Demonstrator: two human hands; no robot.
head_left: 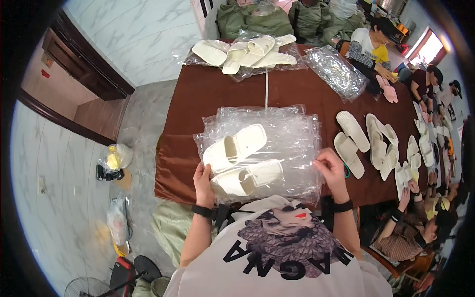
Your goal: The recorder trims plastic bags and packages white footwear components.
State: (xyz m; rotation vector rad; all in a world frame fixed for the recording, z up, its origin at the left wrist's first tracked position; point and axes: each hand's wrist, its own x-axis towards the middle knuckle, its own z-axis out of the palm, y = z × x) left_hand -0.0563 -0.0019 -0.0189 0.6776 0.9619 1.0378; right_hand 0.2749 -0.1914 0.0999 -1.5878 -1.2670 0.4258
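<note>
A pair of cream slide slippers lies in front of me over a stack of clear plastic bags (297,133). One slipper (247,141) is farther off, the other slipper (267,173) nearer my body; both are tilted up to the right. I cannot tell whether they are inside the top bag or on it. My left hand (203,184) is closed at the strap end of the slippers, its thumb and fingers at the farther one's edge. At the stack's right edge, my right hand (330,167) pinches the rim of a plastic bag.
Loose cream slippers (352,133) lie to the right on the brown tablecloth (183,109). More slippers on plastic (247,52) sit at the far edge, beside a heap of clear bags (339,72). Several people work along the right; a co-worker's hands (405,195) touch slippers there.
</note>
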